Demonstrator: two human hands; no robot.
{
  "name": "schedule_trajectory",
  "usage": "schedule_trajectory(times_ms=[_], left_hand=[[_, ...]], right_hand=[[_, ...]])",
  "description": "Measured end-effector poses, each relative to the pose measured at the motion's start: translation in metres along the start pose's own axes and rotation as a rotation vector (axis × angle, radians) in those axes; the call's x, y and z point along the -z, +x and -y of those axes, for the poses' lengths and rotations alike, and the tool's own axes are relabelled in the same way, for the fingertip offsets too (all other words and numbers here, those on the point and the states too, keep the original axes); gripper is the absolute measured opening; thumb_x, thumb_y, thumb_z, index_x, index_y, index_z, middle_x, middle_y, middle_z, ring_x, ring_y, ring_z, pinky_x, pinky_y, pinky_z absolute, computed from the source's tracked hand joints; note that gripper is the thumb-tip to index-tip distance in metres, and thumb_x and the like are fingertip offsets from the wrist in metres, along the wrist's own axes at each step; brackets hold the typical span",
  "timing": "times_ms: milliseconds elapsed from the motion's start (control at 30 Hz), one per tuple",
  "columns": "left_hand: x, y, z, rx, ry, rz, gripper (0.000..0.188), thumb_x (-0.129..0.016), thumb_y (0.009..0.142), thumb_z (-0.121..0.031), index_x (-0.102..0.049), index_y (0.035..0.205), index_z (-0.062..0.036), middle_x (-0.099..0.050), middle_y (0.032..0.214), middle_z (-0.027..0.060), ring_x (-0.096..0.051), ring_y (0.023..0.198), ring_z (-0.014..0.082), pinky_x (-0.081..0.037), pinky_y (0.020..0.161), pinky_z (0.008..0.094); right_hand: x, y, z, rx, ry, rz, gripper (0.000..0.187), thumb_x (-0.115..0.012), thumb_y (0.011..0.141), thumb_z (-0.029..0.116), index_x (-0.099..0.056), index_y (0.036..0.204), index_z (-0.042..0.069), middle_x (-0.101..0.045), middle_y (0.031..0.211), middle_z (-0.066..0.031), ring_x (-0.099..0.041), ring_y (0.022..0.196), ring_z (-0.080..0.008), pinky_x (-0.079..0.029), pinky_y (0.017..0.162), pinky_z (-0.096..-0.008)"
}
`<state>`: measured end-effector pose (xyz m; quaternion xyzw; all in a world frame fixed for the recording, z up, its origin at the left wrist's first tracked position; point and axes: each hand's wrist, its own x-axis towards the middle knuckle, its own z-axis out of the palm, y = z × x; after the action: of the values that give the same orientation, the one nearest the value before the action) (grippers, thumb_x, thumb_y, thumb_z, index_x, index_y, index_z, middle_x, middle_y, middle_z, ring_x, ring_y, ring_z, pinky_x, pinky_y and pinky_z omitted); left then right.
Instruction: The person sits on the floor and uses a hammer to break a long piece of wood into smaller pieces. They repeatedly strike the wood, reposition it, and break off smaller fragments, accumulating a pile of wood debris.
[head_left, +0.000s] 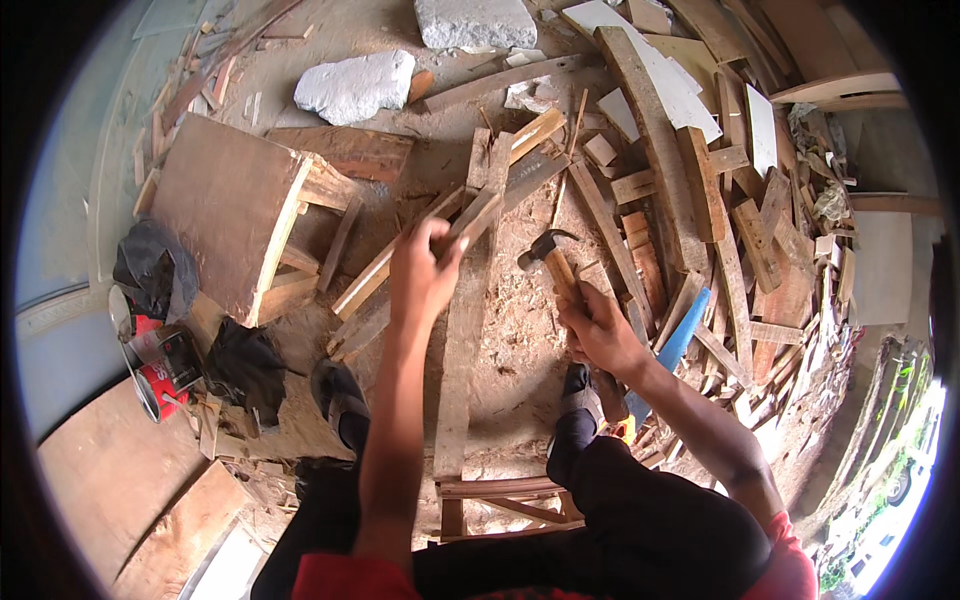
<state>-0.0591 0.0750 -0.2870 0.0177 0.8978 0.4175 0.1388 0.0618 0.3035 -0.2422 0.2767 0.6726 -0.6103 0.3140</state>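
My right hand (pixel 603 330) is closed round the wooden handle of a claw hammer (pixel 547 250), its metal head raised toward the upper left. Across from it, my left hand (pixel 425 275) has its fingers curled, with the end of a short piece of wood (pixel 476 214) between thumb and fingers. Below that piece a long wooden plank (pixel 462 350) runs from near my legs toward the far side. Other wooden strips (pixel 385 270) lie slanted beneath and beside my left hand. Whether a nail is in those fingers cannot be seen.
A large heap of scrap wood (pixel 690 200) fills the right side, with a blue-bladed handsaw (pixel 683 330) leaning at its near edge. At left stand a panelled wooden box (pixel 225 205), a red-and-black can (pixel 165 370) and black plastic (pixel 245 375). White rubble chunks (pixel 355 85) lie far off.
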Motion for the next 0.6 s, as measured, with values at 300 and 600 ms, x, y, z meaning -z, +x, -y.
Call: schedule_trajectory(times_ms=[300, 600], left_hand=[[-0.068, -0.007, 0.001, 0.458, -1.022, -0.115, 0.036, -0.071, 0.092, -0.019, -0.060, 0.111, 0.0093, -0.069, 0.101, 0.0176, -0.070, 0.091, 0.0223, -0.059, 0.077, 0.0329], [-0.079, 0.034, -0.013, 0.347, -0.991, -0.077, 0.029, -0.070, 0.092, -0.015, -0.067, 0.102, 0.0111, -0.071, 0.090, 0.0166, -0.073, 0.075, 0.0223, -0.063, 0.065, 0.0313]], right_hand=[[0.006, 0.001, -0.008, 0.051, -0.080, -0.092, 0.030, -0.058, 0.098, 0.029, -0.053, 0.105, 0.000, -0.052, 0.069, -0.0029, -0.053, 0.059, -0.0105, -0.045, 0.051, -0.0305], [-0.005, 0.002, 0.008, 0.080, -0.081, -0.080, 0.029, -0.058, 0.096, 0.027, -0.051, 0.105, 0.000, -0.054, 0.068, -0.0039, -0.055, 0.056, -0.0129, -0.045, 0.051, -0.0324]])
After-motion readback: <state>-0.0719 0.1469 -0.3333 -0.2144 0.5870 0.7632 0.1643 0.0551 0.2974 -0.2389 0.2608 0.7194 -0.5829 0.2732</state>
